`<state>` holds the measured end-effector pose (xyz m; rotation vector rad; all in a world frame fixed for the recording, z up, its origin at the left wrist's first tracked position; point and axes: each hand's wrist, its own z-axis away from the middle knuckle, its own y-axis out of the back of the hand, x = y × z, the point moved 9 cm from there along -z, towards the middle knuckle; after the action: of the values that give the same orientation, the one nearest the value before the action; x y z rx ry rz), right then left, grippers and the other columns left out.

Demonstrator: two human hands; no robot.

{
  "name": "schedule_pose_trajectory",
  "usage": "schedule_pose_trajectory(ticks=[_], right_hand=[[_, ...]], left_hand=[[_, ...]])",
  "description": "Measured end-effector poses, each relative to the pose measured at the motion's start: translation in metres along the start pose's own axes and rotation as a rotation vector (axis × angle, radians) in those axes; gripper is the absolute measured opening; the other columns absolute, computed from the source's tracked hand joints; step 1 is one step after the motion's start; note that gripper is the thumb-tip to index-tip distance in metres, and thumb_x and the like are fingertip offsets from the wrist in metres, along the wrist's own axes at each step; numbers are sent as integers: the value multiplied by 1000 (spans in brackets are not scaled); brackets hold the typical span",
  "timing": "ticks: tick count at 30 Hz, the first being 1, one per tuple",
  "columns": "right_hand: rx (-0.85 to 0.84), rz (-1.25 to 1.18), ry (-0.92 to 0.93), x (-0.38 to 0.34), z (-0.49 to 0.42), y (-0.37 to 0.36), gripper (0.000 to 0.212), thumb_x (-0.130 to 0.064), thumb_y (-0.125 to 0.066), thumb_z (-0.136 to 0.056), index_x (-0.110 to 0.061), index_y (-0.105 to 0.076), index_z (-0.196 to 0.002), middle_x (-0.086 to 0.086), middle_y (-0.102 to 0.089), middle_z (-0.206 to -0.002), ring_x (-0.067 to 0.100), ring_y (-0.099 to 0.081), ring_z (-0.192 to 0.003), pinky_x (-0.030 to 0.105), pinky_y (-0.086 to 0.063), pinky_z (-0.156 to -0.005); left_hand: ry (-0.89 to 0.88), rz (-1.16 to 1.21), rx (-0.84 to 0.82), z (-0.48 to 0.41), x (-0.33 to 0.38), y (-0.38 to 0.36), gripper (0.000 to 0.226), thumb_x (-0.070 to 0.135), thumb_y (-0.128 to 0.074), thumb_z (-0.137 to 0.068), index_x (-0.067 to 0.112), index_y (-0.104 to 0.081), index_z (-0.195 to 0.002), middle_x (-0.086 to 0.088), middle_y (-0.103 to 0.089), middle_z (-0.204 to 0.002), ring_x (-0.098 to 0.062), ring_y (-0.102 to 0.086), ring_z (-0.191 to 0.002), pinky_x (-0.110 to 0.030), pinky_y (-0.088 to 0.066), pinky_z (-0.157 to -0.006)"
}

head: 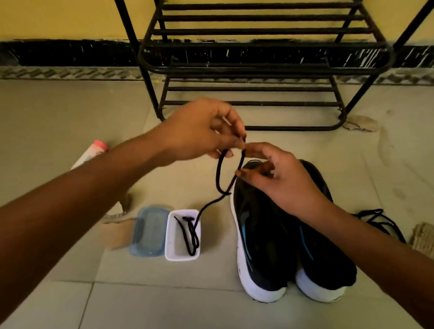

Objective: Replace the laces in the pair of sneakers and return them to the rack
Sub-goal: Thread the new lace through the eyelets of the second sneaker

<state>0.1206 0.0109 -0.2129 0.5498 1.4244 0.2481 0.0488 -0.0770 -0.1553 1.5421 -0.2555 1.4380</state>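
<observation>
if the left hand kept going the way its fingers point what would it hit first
Probably the right hand, close by: the left hand, pinching the black lace, points right and down toward it. Depth is hard to judge.

Black sneakers point(278, 238) with white soles and blue accents, black lace point(221, 179), white tub point(172, 244), blue lid point(149, 231), black rack point(266, 53).
</observation>
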Motion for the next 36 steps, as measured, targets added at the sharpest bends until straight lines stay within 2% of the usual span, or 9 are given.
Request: schedule_pose_trajectory(ticks=[6,11,14,17,21,23,26,30,36], right_hand=[[87,-250,42,-13,0,22,10,-18,-59,-90,-23,-66,-96,-16,-66,-87,-4,-58,-66,11,-44,-59],[105,-405,45,-15,3,42,11,-20,-56,-91,-24,-61,-100,-10,-69,-97,-2,-61,-79,11,-45,-65],[-34,-485,50,-24,1,31,34,-26,-61,-81,-25,-53,-114,-10,-68,-105,-1,-62,-89,12,-45,-71],[-112,-485,64,-29,5,19,17,-15,-57,-89,-19,-63,-104,-7,-71,-87,0,-58,-70,13,-43,-60],[14,-433,9,-14,7,40,13,-19,-55,-90,-22,-67,-89,-10,-67,-68,1,-54,-63,11,-43,-56],[106,-356,16,-8,7,64,13,-23,-55,-89,-26,-67,-88,-11,-66,-66,-2,-55,-64,10,-42,-58],[169,-260,96,-14,7,89,14,-30,-55,-87,-29,-68,-85,-12,-63,-63,-1,-55,-66,11,-41,-64],[71,-147,174,-36,5,79,15,-38,-56,-83,-31,-69,-80,-13,-57,-57,1,-50,-61,21,-42,-69],[41,-118,142,-44,7,73,20,-29,-57,-90,-27,-69,-74,-11,-53,-53,2,-49,-59,26,-43,-67]], left_hand=[[-57,-7,69,8,52,21,16,10,-63,-82,24,-60,-89,10,-72,-81,-4,-68,-69,-12,-52,-57],[-51,19,141,14,62,35,19,11,-59,-83,23,-65,-98,10,-73,-83,-4,-69,-72,-11,-50,-58],[-69,80,122,14,71,32,20,10,-57,-84,21,-65,-99,8,-73,-86,-6,-69,-71,-14,-53,-61],[-95,67,150,13,82,33,19,11,-57,-85,22,-66,-98,6,-73,-86,-5,-67,-67,-16,-55,-61],[-91,-99,325,13,76,57,16,12,-56,-88,25,-65,-94,7,-70,-82,-2,-62,-59,-12,-52,-54],[-23,-182,371,13,58,70,16,13,-56,-89,27,-64,-89,9,-68,-83,-2,-62,-64,-15,-54,-58],[91,-417,239,8,29,61,13,17,-60,-86,29,-64,-90,15,-64,-89,0,-59,-79,-22,-49,-77],[-50,-553,84,0,40,11,52,27,-70,-79,27,-52,-128,13,-59,-122,-3,-54,-109,-22,-39,-91],[-170,-399,150,-9,63,-11,31,24,-72,-78,24,-65,-109,12,-69,-81,6,-63,-78,-11,-47,-76]])
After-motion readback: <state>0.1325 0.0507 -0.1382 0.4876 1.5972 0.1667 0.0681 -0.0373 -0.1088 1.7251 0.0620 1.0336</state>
